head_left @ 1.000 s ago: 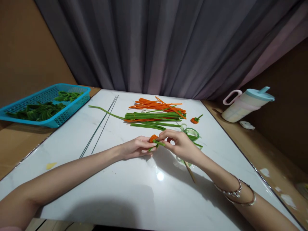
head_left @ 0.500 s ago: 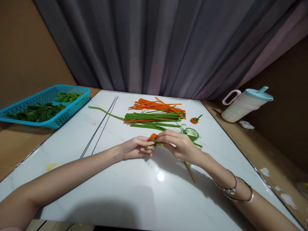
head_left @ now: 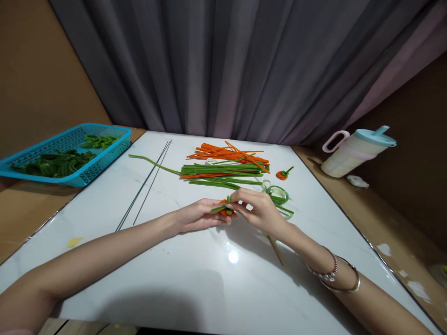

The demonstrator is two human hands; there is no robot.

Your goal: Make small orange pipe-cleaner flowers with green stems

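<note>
Within left hand [head_left: 199,216], orange-green piece [head_left: 228,212], fingertip-held

I see a grey curtain [head_left: 209,70] behind the white desk [head_left: 185,270], brown walls [head_left: 38,60] either side. A bright glare [head_left: 233,256] marks its surface.

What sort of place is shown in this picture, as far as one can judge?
Probably a small handicraft workspace, perhaps at home: green strips and orange strips lie in bunches on a white tabletop, the left hand holds a small orange-and-green piece, and a curtain hangs behind.
</note>
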